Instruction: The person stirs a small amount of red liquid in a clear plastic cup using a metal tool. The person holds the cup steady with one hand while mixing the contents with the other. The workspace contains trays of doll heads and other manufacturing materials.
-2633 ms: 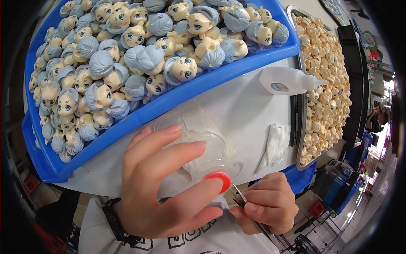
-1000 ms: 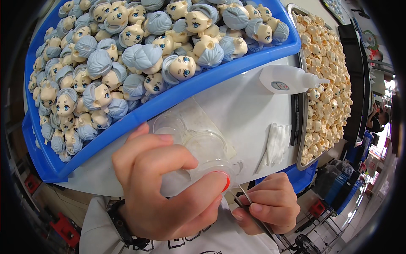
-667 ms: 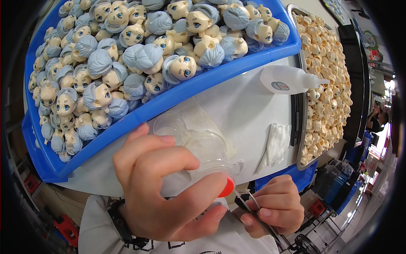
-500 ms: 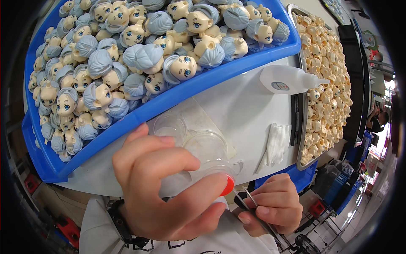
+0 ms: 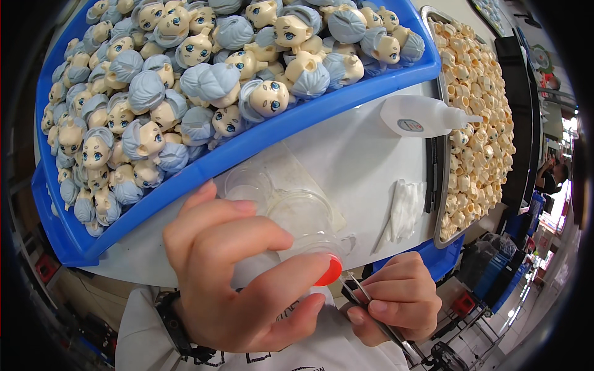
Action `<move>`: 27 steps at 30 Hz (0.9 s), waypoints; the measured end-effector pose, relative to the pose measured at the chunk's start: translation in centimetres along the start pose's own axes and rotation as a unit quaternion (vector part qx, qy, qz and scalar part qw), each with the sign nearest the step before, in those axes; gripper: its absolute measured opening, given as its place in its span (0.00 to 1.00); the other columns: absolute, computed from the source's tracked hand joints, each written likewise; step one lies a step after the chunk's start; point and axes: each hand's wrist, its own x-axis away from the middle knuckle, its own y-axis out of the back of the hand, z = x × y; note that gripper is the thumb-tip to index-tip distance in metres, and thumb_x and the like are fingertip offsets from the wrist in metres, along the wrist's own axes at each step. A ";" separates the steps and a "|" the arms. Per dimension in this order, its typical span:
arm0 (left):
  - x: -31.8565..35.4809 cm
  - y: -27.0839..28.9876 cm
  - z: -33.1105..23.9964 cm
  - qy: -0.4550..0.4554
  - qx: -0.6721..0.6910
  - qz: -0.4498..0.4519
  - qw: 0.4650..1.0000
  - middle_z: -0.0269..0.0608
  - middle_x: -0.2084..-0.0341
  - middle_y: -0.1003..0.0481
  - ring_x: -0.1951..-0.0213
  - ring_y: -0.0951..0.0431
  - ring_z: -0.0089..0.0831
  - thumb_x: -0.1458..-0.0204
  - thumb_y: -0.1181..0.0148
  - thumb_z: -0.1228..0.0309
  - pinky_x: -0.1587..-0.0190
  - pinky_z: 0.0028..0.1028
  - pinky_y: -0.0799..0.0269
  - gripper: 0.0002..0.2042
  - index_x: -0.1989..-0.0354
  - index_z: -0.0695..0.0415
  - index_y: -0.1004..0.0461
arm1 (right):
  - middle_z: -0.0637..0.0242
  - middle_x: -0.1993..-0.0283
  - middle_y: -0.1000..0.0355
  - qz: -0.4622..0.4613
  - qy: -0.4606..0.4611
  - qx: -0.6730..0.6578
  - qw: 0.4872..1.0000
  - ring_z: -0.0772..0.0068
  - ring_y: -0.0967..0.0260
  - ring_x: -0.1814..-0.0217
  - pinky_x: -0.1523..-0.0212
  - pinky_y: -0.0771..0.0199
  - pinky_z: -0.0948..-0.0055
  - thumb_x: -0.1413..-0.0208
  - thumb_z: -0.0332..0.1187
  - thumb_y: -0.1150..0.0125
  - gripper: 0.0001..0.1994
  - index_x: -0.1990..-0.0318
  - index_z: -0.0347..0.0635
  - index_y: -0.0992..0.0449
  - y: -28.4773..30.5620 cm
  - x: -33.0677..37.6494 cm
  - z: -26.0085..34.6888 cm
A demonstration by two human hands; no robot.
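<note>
My left hand [image 5: 238, 272] is raised over the near table edge, its index finger and thumb curled around a small smooth red piece [image 5: 328, 272]. The red piece shows at the index fingertip; its far side is hidden. The other fingers are bent and apart. In my right hand [image 5: 399, 300] is a pair of metal tweezers [image 5: 371, 309], pinched between thumb and fingers. Their tips point up-left and sit close beside the red piece; whether they touch it I cannot tell. Behind the left hand, clear round plastic cups [image 5: 302, 213] stand on the table.
A blue bin [image 5: 260, 127] heaped with blue-haired doll heads [image 5: 145, 93] spans the far left. At right lies a metal tray [image 5: 440, 213] of beige doll parts [image 5: 473, 117]. A white squeeze bottle [image 5: 414, 116] and a crumpled white cloth [image 5: 405, 210] are on the table [image 5: 365, 161].
The red piece has turned slightly and shows more of its surface. The tweezer tips have come closer together, and the gap between my left thumb and index finger looks wider.
</note>
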 end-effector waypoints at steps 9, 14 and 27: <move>0.1 -0.2 0.2 0.002 0.004 -0.008 1.000 0.37 0.65 0.38 0.60 0.40 0.43 0.74 0.36 0.58 0.53 0.48 0.44 0.17 0.71 0.46 0.28 | 0.65 0.72 0.30 0.015 -0.014 -0.005 1.000 0.72 0.34 0.75 0.76 0.42 0.77 0.69 0.20 0.35 0.20 0.64 0.39 0.33 0.1 -0.2 0.0; 0.1 -0.1 0.2 0.005 -0.003 -0.003 1.000 0.37 0.65 0.38 0.60 0.40 0.43 0.73 0.37 0.59 0.53 0.48 0.44 0.16 0.71 0.46 0.28 | 0.65 0.72 0.30 0.022 -0.021 0.013 0.999 0.72 0.34 0.75 0.76 0.42 0.77 0.69 0.21 0.34 0.21 0.63 0.40 0.33 0.2 -0.5 0.1; 0.0 0.1 0.2 -0.004 -0.012 0.010 1.000 0.37 0.65 0.38 0.59 0.40 0.43 0.71 0.36 0.54 0.54 0.46 0.42 0.17 0.70 0.44 0.27 | 0.66 0.73 0.30 0.014 -0.030 0.029 0.999 0.71 0.34 0.75 0.75 0.43 0.76 0.69 0.22 0.33 0.20 0.65 0.42 0.34 0.1 -0.3 0.3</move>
